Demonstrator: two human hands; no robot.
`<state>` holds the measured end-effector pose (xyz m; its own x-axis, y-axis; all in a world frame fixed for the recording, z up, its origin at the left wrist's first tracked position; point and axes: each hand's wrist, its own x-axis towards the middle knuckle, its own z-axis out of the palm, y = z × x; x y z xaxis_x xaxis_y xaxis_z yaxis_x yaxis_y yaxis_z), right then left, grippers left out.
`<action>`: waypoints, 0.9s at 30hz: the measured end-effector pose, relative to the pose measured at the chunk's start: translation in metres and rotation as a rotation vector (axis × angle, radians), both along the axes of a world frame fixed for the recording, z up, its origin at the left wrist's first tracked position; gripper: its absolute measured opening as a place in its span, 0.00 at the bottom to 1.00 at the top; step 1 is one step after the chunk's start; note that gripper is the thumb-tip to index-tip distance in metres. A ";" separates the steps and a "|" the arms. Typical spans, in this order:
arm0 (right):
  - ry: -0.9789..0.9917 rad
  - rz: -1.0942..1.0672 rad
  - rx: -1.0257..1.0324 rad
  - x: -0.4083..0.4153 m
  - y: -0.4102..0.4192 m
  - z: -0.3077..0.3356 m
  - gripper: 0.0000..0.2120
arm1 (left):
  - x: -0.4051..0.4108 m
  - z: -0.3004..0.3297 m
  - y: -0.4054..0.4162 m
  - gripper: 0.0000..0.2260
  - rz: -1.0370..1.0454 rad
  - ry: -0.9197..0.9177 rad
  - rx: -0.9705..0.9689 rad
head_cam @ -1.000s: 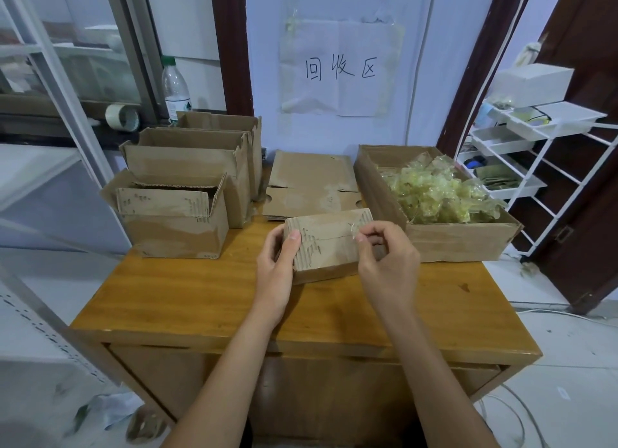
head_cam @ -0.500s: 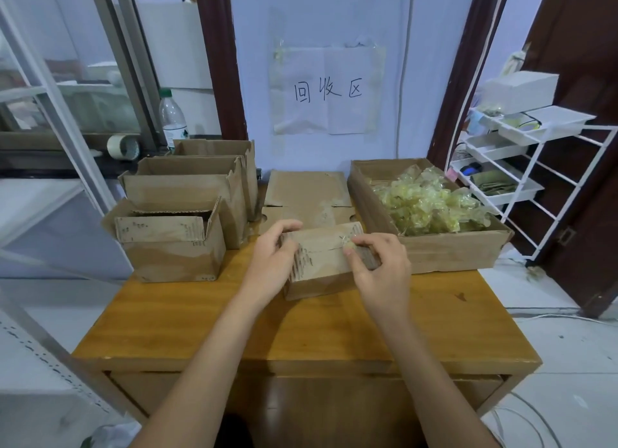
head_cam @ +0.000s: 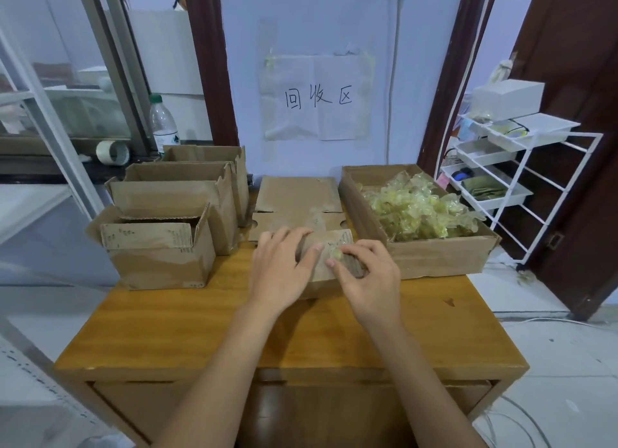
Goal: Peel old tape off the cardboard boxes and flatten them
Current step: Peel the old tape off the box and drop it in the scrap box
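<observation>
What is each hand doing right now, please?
Left hand: open, fingers spread flat on the small box.
Right hand: pinching a bit of tape on the box.

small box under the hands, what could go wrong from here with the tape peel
1. The right hand pinches only a small crumpled bit of tape; it may tear off short and leave residue.
2. The small box shows scuffed patches; pulling may rip more cardboard.
3. The left hand lies flat on the box; if it slips, the box could slide into the tape-filled box beside it.
</observation>
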<state>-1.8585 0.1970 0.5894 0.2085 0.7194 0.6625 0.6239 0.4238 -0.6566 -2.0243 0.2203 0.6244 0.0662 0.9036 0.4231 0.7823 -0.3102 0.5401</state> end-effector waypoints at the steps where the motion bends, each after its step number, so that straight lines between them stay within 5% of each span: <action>1: -0.003 -0.004 -0.008 0.000 0.000 0.000 0.13 | 0.000 0.000 0.000 0.19 -0.008 -0.008 -0.004; 11: -0.084 -0.071 0.140 -0.002 -0.002 -0.009 0.06 | -0.002 -0.004 0.001 0.19 -0.019 -0.069 0.018; 18: 0.030 -0.083 0.155 0.002 -0.009 -0.005 0.07 | -0.004 -0.004 0.006 0.20 -0.032 -0.069 0.002; 27: 0.348 -0.062 -0.077 0.007 -0.014 -0.005 0.09 | -0.005 -0.006 0.006 0.20 -0.042 -0.064 -0.005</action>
